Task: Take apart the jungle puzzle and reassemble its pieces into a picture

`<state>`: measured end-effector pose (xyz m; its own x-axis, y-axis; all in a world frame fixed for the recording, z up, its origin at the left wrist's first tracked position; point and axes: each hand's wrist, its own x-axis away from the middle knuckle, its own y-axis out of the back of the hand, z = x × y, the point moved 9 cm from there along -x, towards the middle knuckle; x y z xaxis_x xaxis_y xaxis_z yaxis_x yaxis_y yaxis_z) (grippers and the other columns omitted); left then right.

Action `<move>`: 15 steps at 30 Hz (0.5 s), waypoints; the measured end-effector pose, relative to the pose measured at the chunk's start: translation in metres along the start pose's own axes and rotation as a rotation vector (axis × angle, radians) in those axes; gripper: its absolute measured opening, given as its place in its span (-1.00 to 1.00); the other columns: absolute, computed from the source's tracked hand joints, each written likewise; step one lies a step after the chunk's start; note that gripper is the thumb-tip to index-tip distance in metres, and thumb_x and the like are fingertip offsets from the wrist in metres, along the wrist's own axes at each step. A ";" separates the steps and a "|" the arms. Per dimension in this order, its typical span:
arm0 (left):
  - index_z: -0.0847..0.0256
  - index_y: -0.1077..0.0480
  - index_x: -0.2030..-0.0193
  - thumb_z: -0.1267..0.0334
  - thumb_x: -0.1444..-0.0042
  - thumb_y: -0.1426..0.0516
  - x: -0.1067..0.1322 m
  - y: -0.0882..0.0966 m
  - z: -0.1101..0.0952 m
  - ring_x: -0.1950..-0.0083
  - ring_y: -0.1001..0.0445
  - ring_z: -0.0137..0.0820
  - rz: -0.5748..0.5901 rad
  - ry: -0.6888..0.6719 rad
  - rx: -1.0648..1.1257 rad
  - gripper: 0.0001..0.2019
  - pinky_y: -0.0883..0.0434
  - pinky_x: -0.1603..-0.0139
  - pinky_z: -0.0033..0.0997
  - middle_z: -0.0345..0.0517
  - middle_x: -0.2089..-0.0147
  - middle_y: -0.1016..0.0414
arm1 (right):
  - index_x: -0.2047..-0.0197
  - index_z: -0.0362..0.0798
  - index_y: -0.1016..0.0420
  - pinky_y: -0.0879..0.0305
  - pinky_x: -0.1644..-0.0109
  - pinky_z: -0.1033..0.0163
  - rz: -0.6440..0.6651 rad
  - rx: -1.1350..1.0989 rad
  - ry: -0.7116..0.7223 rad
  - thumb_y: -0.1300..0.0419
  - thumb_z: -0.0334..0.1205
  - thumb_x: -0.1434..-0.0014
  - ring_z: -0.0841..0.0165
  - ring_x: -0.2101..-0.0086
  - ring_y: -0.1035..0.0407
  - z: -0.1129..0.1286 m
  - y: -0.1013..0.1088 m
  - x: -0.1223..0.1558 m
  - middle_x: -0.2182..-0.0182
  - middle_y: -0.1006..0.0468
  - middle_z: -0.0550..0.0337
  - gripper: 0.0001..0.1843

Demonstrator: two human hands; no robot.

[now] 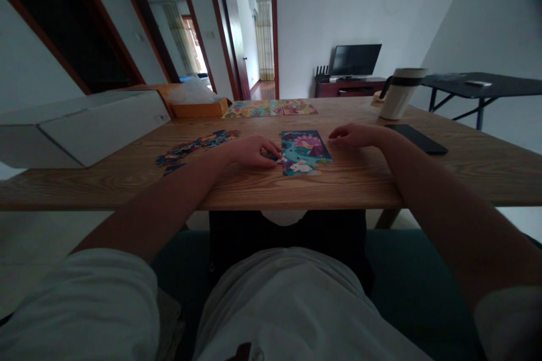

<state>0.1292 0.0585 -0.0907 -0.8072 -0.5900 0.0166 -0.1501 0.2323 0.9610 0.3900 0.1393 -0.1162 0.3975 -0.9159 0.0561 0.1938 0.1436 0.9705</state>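
Note:
A partly assembled jigsaw puzzle [307, 149] lies on the wooden table in front of me, showing a pink flower, a teal path and a white rabbit. At its left edge, my left hand [258, 151] has thumb and fingers closed around a small dark teal puzzle piece [267, 154], which the fingers partly hide. Just right of the puzzle, my right hand [349, 135] rests on the tabletop, fingers loosely extended and holding nothing. Beyond my left wrist is a spread pile of loose puzzle pieces [190, 146].
Two colourful picture sheets [271, 108] lie toward the table's [359, 192] far edge. On the left stand a white box [105, 124] and an orange box [199, 108] with plastic in it. A black tablet-like slab [417, 138] and a white mug [402, 95] are at the right.

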 end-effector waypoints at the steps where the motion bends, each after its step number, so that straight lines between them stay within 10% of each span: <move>1: 0.03 -0.62 -0.07 0.13 -0.21 -0.22 0.000 0.000 0.000 -0.15 -0.54 -0.33 0.001 -0.003 -0.005 -0.69 -0.37 -0.13 -0.44 -0.14 -0.26 -0.53 | -0.17 0.08 -0.60 -0.38 -0.23 -0.06 0.002 -0.002 -0.006 -0.17 0.15 -0.26 0.01 -0.07 -0.50 0.000 0.000 0.000 -0.10 -0.62 0.08 -0.47; 15: 0.02 -0.57 -0.14 0.18 -0.27 -0.20 0.000 -0.003 -0.010 -0.18 -0.53 -0.36 0.018 -0.072 -0.082 -0.67 -0.36 -0.20 -0.44 -0.15 -0.27 -0.53 | -0.20 -0.01 -0.57 -0.34 -0.26 0.03 0.016 -0.017 -0.003 -0.15 0.04 -0.30 0.07 -0.11 -0.48 -0.002 -0.002 -0.002 -0.15 -0.59 0.04 -0.49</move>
<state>0.1352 0.0495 -0.0908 -0.8487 -0.5286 0.0174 -0.0899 0.1767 0.9802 0.3910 0.1415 -0.1191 0.3983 -0.9144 0.0726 0.2022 0.1647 0.9654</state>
